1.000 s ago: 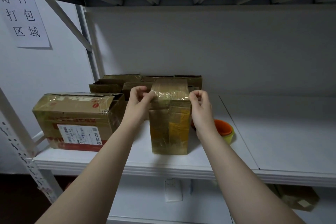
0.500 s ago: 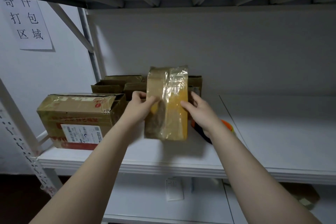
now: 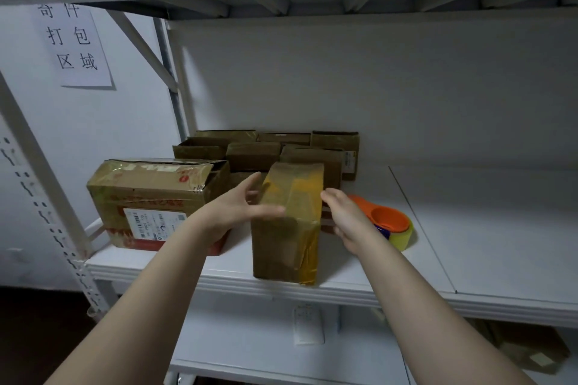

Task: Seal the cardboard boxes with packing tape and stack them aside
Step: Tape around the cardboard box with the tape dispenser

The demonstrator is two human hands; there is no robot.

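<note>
We see white metal shelf (image 3: pixel 469 228) as landmark. Paper sign (image 3: pixel 75 47) with printed characters on wall, upper left of shelf. Perforated upright post (image 3: pixel 47 197) at shelf's left edge. Small white card (image 3: pixel 308 325) on tier below shelf.

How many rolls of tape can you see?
1. The tape roll, yellow on an orange dispenser, lies on the shelf just behind the right hand. Others may be hidden behind the boxes.
</note>
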